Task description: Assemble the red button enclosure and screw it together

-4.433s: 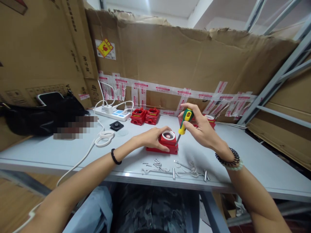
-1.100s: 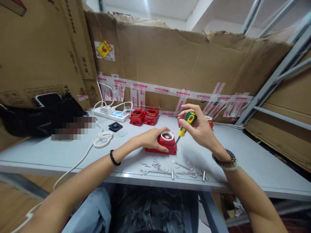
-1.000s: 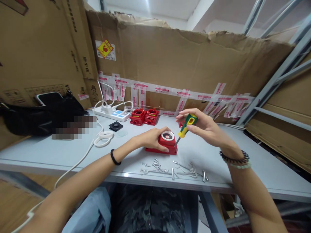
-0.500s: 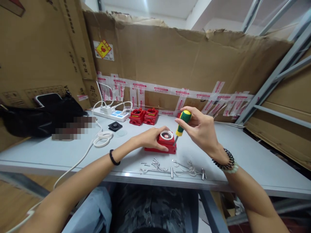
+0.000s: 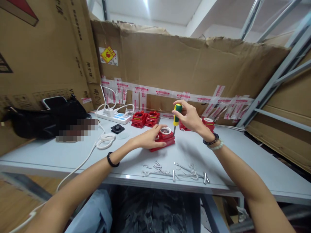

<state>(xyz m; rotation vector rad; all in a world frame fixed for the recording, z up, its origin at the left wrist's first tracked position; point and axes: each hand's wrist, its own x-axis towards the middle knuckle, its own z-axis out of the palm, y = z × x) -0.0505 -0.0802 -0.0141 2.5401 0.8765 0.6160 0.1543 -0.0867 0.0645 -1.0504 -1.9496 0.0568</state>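
A red plastic housing (image 5: 165,141) with a white ring (image 5: 166,130) on top sits on the grey table (image 5: 243,161), turned at a slant. My left hand (image 5: 147,139) grips its left side. My right hand (image 5: 189,118) holds a screwdriver with a green and yellow handle (image 5: 177,114) nearly upright, its tip at the housing's far right corner. Loose screws and metal pins (image 5: 175,170) lie near the table's front edge.
Two red housings (image 5: 145,118) and another pair (image 5: 208,123) stand by the cardboard wall. A power strip (image 5: 116,116), white cable coil (image 5: 105,142), black square part (image 5: 117,128) and black bag (image 5: 43,119) lie to the left. A metal rack frame (image 5: 274,77) rises at right.
The housing has been turned and shifted slightly away under my left hand. My right hand moved the screwdriver from the near right corner to the far right corner, now almost vertical.
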